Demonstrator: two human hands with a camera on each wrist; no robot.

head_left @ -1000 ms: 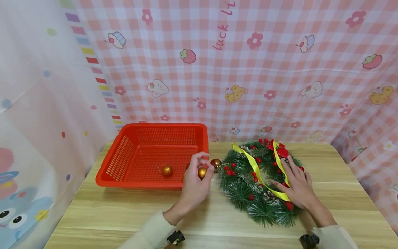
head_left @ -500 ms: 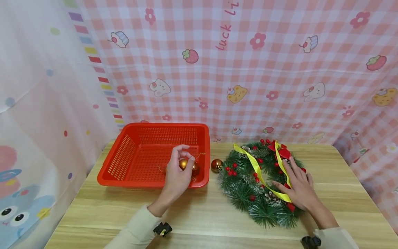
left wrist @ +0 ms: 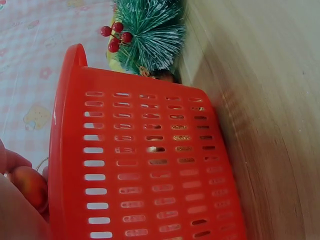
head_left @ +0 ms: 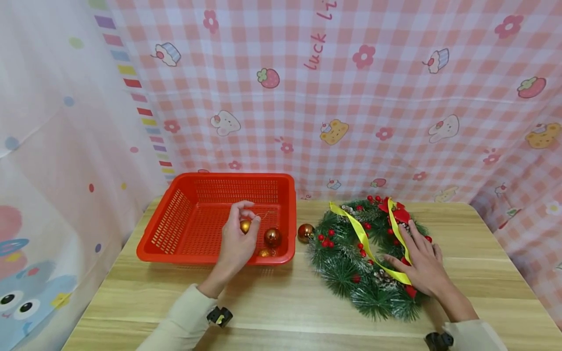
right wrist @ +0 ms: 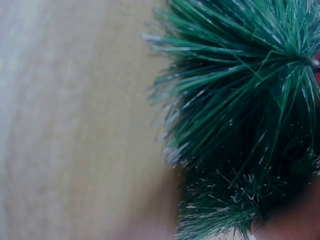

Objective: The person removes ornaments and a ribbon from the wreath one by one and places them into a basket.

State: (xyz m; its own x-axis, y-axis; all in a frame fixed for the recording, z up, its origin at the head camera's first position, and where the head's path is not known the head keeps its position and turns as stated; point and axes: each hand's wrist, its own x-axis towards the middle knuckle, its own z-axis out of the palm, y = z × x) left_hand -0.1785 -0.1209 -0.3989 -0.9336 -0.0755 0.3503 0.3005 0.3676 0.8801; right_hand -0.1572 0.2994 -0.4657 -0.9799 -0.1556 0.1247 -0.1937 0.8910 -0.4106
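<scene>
In the head view my left hand (head_left: 238,239) is over the red basket (head_left: 175,258), its curled fingers and thumb holding a gold ball (head_left: 245,225) with a thin string loop. The left wrist view shows that ball (left wrist: 31,187) beside the basket's rim. A shiny bronze ball (head_left: 272,237) and a glittery gold one (head_left: 266,253) lie in the basket's right part. My right hand (head_left: 423,265) rests with spread fingers on the right side of the green wreath (head_left: 342,275), over a yellow ribbon (head_left: 361,235).
Between basket and wreath, another bronze ball (head_left: 306,233) sits on the wooden table (head_left: 281,312). Red berries, pine cones and a red bow decorate the wreath. A pink checked cloth (head_left: 298,107) hangs behind the table, and a pale printed one (head_left: 52,146) at the left.
My left hand has moved left from the basket's right edge to over its inside, carrying the gold ball. My right hand has stayed on the wreath.
</scene>
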